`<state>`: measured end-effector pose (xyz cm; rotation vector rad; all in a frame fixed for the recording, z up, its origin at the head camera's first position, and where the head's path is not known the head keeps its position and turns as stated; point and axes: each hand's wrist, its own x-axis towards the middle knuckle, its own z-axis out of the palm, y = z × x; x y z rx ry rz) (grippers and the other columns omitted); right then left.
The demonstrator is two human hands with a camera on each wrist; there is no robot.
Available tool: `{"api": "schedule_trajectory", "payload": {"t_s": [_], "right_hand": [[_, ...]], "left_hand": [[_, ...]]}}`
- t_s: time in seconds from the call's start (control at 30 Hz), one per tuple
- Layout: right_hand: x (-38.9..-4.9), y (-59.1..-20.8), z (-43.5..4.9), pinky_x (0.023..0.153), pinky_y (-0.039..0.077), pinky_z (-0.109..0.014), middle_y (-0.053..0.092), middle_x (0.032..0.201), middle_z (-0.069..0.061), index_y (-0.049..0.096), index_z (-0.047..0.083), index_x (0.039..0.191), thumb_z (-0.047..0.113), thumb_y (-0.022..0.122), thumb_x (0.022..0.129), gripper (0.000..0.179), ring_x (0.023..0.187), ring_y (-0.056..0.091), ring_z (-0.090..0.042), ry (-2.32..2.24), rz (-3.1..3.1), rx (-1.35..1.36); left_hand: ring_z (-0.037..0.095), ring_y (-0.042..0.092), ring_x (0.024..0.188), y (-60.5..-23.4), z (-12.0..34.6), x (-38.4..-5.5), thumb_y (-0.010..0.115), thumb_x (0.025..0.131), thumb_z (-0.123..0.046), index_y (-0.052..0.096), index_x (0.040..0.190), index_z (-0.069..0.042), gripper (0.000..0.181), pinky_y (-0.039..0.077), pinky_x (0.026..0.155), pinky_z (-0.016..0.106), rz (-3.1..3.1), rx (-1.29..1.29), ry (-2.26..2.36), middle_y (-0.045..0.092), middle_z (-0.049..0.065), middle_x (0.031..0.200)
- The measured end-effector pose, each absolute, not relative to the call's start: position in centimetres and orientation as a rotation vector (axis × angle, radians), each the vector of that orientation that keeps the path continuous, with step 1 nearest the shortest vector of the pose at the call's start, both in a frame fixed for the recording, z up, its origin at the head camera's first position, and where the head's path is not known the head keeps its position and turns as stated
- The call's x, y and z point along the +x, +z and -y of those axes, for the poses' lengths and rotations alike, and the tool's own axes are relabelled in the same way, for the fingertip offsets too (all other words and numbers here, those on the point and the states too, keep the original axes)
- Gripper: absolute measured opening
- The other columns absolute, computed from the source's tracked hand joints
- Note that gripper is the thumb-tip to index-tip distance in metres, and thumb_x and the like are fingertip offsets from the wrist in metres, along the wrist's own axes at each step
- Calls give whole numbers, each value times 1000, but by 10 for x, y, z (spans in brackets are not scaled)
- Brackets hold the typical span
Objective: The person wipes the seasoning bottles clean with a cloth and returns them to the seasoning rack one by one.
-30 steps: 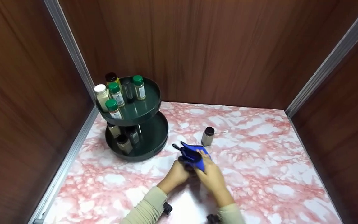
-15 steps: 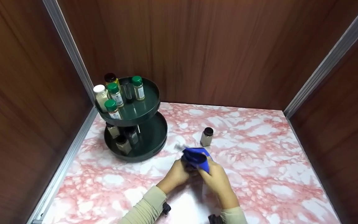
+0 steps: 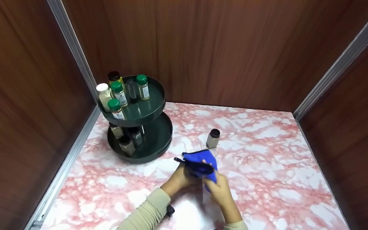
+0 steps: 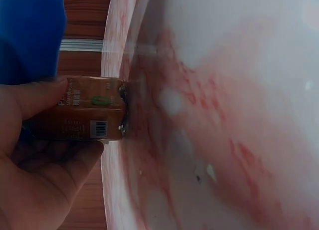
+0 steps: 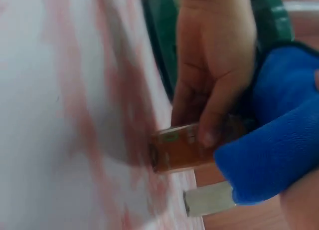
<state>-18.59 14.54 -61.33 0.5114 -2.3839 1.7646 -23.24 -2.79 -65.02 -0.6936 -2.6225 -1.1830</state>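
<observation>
My left hand [image 3: 180, 177] grips a small clear spice jar with orange-brown contents; the label and barcode of the jar [image 4: 94, 110] show in the left wrist view. Thumb and fingers lie on opposite sides of its body. A blue cloth [image 3: 207, 157] with dark edging is held by my right hand [image 3: 220, 189], bunched around the jar's upper end. That end is hidden behind the cloth, so its cap does not show. In the right wrist view, the jar [image 5: 177, 147] sits beside a fold of the blue cloth [image 5: 271, 150].
A dark green two-tier round rack [image 3: 149, 111] stands at the left, with several jars on both tiers. Just beyond my hands, a dark-capped spice jar [image 3: 213, 141] stands upright on the red-and-white marbled table [image 3: 267, 159]. Brown wood-grain panels [image 3: 184, 48] enclose the back and sides.
My right hand has moved slightly down and toward me with the cloth, which has turned and spread out more. My left hand keeps its hold on the jar in nearly the same place.
</observation>
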Motion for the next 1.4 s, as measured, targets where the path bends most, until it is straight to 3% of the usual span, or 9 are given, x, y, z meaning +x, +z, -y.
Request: {"api": "schedule_trajectory", "payload": {"t_s": [0.1, 0.27, 0.4, 0.53, 0.7, 0.87, 1.0, 1.17, 1.4], "right_hand": [[-187, -600, -144, 79, 58, -33, 73, 89, -10, 66, -10, 114, 11, 60, 99, 26, 82, 69, -20, 2218, 2185, 124], [-213, -598, -137, 89, 54, -28, 72, 104, -4, 58, -5, 130, 23, 56, 103, 38, 96, 67, -14, 2491, 1857, -241], [-227, -628, -136, 88, 57, -30, 75, 103, -6, 64, -2, 122, 30, 57, 104, 38, 96, 71, -17, 2581, 1735, -319], [-212, -649, -140, 86, 59, -33, 77, 100, -7, 66, 1, 116, 28, 54, 106, 31, 94, 74, -19, 2711, 1587, -425], [-189, -629, -140, 79, 60, -33, 77, 93, -6, 66, -1, 113, 27, 53, 106, 31, 85, 74, -19, 2610, 1610, -500], [-201, -611, -135, 79, 60, -31, 76, 94, -5, 65, 1, 113, 30, 56, 105, 31, 84, 72, -17, 2592, 1565, -421], [-219, -629, -135, 76, 60, -30, 75, 89, -5, 67, 4, 105, 29, 56, 105, 27, 82, 72, -17, 2649, 1570, -453], [-210, -646, -141, 78, 60, -31, 76, 90, -5, 66, 1, 108, 26, 55, 106, 28, 82, 73, -17, 2625, 1674, -564], [-198, -597, -150, 73, 59, -33, 73, 84, -5, 60, -1, 111, 32, 59, 102, 34, 76, 70, -17, 2552, 1845, -537]], "left_hand": [[7, 64, 84, -648, 28, -235, 85, 77, -12, 70, 100, -10, 27, 54, 80, 25, 2663, -533, -1446, 73, 1, 91], [2, 62, 79, -650, 26, -238, 81, 78, -9, 68, 97, -14, 23, 53, 75, 23, 2709, -497, -1499, 68, -9, 86], [7, 59, 82, -652, 25, -237, 78, 77, -10, 69, 102, -8, 27, 52, 76, 25, 2741, -495, -1342, 67, -3, 91], [12, 63, 95, -653, 23, -234, 80, 77, -9, 69, 116, -3, 40, 53, 88, 31, 2756, -483, -1340, 73, 8, 107], [16, 65, 100, -652, 22, -233, 84, 76, -10, 70, 113, -4, 40, 52, 93, 35, 2765, -462, -1384, 74, 10, 109], [15, 65, 98, -650, 25, -236, 82, 76, -9, 70, 110, -6, 36, 53, 92, 35, 2764, -477, -1329, 74, 8, 106], [13, 64, 95, -650, 24, -238, 79, 76, -6, 70, 109, -4, 34, 54, 88, 32, 2755, -491, -1313, 73, 6, 103], [11, 63, 95, -649, 23, -237, 81, 77, -8, 70, 113, -3, 38, 53, 89, 32, 2758, -488, -1372, 74, 8, 107], [15, 66, 97, -647, 22, -236, 83, 76, -8, 69, 110, -2, 37, 53, 91, 34, 2754, -500, -1354, 74, 10, 106]]}}
